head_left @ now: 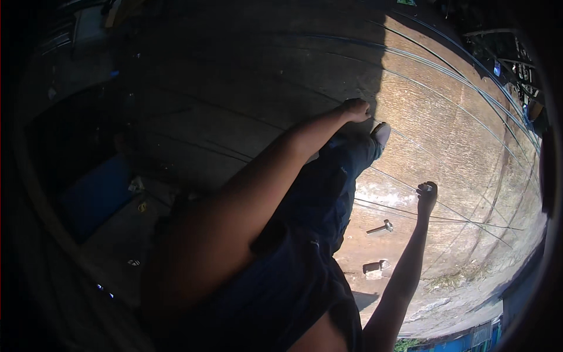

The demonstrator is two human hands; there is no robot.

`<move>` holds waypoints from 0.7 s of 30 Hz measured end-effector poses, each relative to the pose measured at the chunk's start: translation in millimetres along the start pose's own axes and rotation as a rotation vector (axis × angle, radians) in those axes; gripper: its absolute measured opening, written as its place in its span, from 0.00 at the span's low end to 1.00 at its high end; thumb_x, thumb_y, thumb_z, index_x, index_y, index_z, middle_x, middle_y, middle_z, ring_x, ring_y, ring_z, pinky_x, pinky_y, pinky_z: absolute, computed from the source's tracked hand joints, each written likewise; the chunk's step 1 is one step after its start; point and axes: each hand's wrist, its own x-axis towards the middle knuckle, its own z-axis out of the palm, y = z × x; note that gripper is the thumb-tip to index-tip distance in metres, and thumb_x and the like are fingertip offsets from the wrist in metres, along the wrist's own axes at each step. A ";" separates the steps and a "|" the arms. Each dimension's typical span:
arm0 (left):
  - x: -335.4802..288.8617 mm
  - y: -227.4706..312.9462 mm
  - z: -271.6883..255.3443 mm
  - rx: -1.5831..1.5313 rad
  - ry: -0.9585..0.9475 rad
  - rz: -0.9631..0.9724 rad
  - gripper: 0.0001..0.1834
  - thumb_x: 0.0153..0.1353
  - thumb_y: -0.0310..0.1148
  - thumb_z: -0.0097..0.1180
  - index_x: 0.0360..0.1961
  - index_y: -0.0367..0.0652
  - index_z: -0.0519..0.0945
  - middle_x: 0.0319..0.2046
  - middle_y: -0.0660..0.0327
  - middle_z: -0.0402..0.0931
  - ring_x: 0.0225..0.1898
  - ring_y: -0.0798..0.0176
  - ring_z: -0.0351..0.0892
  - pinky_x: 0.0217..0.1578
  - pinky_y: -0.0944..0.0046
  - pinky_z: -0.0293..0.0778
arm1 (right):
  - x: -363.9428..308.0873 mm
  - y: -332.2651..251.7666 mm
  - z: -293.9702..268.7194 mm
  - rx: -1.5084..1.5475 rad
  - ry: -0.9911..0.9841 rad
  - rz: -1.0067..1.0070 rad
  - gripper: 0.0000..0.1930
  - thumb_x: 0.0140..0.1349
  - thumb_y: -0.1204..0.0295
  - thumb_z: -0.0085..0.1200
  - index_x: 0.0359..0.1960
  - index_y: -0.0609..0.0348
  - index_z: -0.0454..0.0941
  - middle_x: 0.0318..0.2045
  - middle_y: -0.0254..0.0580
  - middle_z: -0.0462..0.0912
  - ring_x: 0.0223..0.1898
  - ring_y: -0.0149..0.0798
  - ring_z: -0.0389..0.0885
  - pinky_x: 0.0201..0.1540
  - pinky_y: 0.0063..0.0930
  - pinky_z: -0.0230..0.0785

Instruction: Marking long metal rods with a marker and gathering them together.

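Observation:
My left hand [356, 110] is closed in a fist above my shoe [381, 135], at the edge between shade and sunlight. A thin rod or wire [410, 141] runs in line with this fist; whether the fingers grip it is unclear. Out to the right, my right hand [428, 190] is also curled closed, with a small pale spot at its fingers. Another thin line [393, 178] passes behind or through that hand. A hammer [381, 227] lies on the sunlit ground left of my right forearm. Nearer to me sits a small blocky object [375, 268], partly light and partly dark.
Several long thin rods or cables [446, 70] curve across the brown ground [440, 111]. Dark shade covers the left side, where a blue panel [97, 193] stands. Cluttered metal framing [516, 58] is at the far right, and blue sheeting [463, 340] at the lower right.

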 end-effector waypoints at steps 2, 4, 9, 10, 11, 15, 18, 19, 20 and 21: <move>30.6 13.4 29.6 -0.002 0.075 -0.045 0.17 0.57 0.46 0.60 0.36 0.41 0.83 0.34 0.48 0.82 0.42 0.45 0.82 0.44 0.49 0.76 | 73.0 17.1 -18.4 -0.008 -0.054 -0.037 0.12 0.68 0.67 0.51 0.49 0.57 0.71 0.32 0.40 0.84 0.32 0.35 0.85 0.28 0.23 0.69; 66.0 24.8 58.2 0.013 0.112 -0.078 0.18 0.57 0.46 0.60 0.36 0.41 0.83 0.34 0.47 0.82 0.42 0.45 0.82 0.44 0.49 0.76 | 133.7 44.3 -28.2 -0.017 -0.036 -0.103 0.11 0.67 0.70 0.50 0.48 0.58 0.72 0.31 0.39 0.84 0.33 0.36 0.85 0.29 0.25 0.71; 150.5 55.2 116.2 0.114 -0.026 -0.231 0.19 0.58 0.47 0.58 0.40 0.42 0.83 0.39 0.48 0.82 0.44 0.44 0.81 0.47 0.49 0.75 | 272.6 120.1 -27.9 -0.362 -0.202 -0.139 0.10 0.62 0.75 0.48 0.45 0.57 0.72 0.30 0.43 0.85 0.30 0.33 0.83 0.30 0.28 0.75; 165.2 61.2 131.0 0.103 -0.031 -0.213 0.20 0.59 0.47 0.57 0.41 0.41 0.82 0.40 0.47 0.82 0.45 0.45 0.81 0.47 0.49 0.75 | 293.9 139.8 -18.7 -0.446 -0.217 -0.220 0.11 0.61 0.75 0.48 0.45 0.57 0.72 0.29 0.46 0.85 0.30 0.38 0.84 0.31 0.32 0.74; 183.0 66.6 147.8 0.055 -0.044 -0.212 0.21 0.60 0.47 0.56 0.42 0.39 0.82 0.40 0.46 0.82 0.46 0.45 0.81 0.48 0.50 0.75 | 317.8 160.0 -17.5 -0.558 -0.195 -0.218 0.11 0.59 0.75 0.49 0.45 0.56 0.73 0.29 0.48 0.84 0.31 0.43 0.85 0.31 0.35 0.74; 247.7 65.7 222.8 -0.006 0.004 -0.157 0.22 0.61 0.45 0.56 0.48 0.38 0.80 0.43 0.45 0.81 0.47 0.45 0.81 0.49 0.51 0.75 | 399.0 242.1 5.4 -0.590 -0.290 -0.350 0.13 0.64 0.63 0.41 0.42 0.52 0.76 0.36 0.60 0.82 0.42 0.64 0.80 0.40 0.53 0.72; 288.9 44.6 287.3 0.080 0.006 -0.120 0.19 0.60 0.40 0.58 0.46 0.37 0.80 0.38 0.44 0.81 0.43 0.43 0.81 0.45 0.50 0.75 | 448.0 303.8 17.2 -0.741 -0.415 -0.282 0.11 0.63 0.66 0.46 0.44 0.52 0.75 0.37 0.58 0.82 0.44 0.63 0.80 0.42 0.51 0.73; 301.5 37.0 304.7 0.098 -0.004 -0.126 0.18 0.60 0.39 0.58 0.46 0.37 0.80 0.38 0.44 0.81 0.43 0.43 0.81 0.45 0.50 0.75 | 467.9 317.8 21.0 -0.739 -0.448 -0.320 0.11 0.62 0.68 0.48 0.45 0.52 0.75 0.38 0.58 0.82 0.44 0.62 0.80 0.43 0.50 0.73; 310.5 31.3 323.6 0.076 0.070 -0.024 0.18 0.60 0.39 0.57 0.46 0.38 0.80 0.39 0.44 0.81 0.44 0.42 0.80 0.46 0.50 0.75 | 484.1 332.4 24.9 -0.756 -0.399 -0.348 0.13 0.61 0.69 0.49 0.48 0.50 0.75 0.38 0.56 0.83 0.44 0.61 0.80 0.44 0.49 0.73; 312.3 26.8 341.5 0.067 0.088 0.004 0.17 0.60 0.38 0.57 0.47 0.39 0.80 0.40 0.44 0.81 0.46 0.42 0.80 0.48 0.50 0.75 | 491.1 347.3 31.2 -0.803 -0.369 -0.324 0.16 0.60 0.71 0.50 0.51 0.49 0.75 0.39 0.55 0.83 0.45 0.60 0.81 0.45 0.49 0.74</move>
